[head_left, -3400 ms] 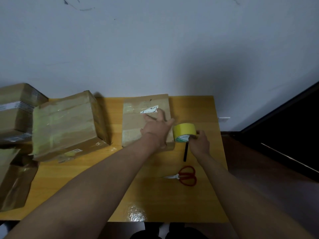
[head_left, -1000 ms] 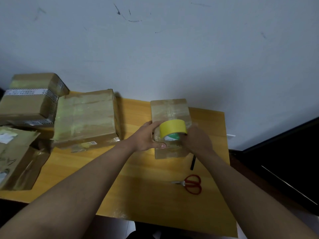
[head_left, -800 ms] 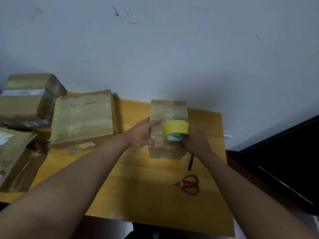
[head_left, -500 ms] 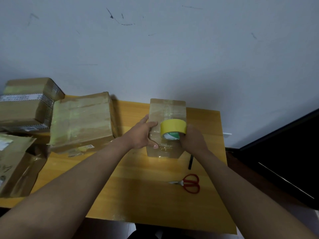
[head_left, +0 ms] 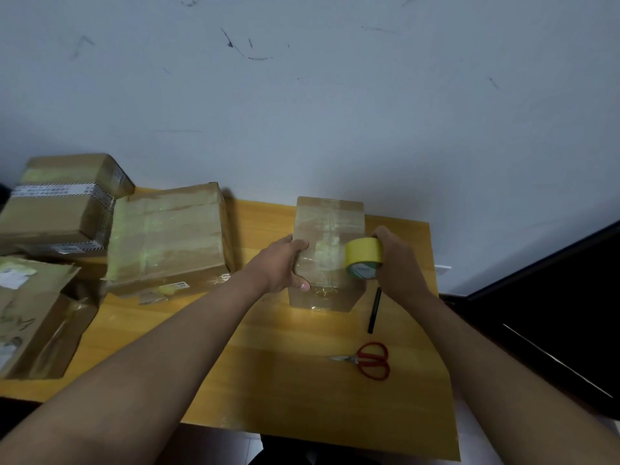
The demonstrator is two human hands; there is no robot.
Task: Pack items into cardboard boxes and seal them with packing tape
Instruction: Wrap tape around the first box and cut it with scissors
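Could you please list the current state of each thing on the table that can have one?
Small box: closed, taped, upright.
Tape roll: held at the box's right side.
Left hand: gripping the box.
Right hand: holding the roll.
Scissors: closed, lying flat.
Pen: lying flat.
Big box: closed, taped.

left hand (head_left: 280, 268) grips box (head_left: 327, 253) at left edge on worktop (head_left: 302, 380); right hand (head_left: 399, 263) holds yellow tape roll (head_left: 364, 258) against box top. pen (head_left: 374, 310), scissors (head_left: 367, 360) beside; taped boxes (head_left: 167, 236) left.
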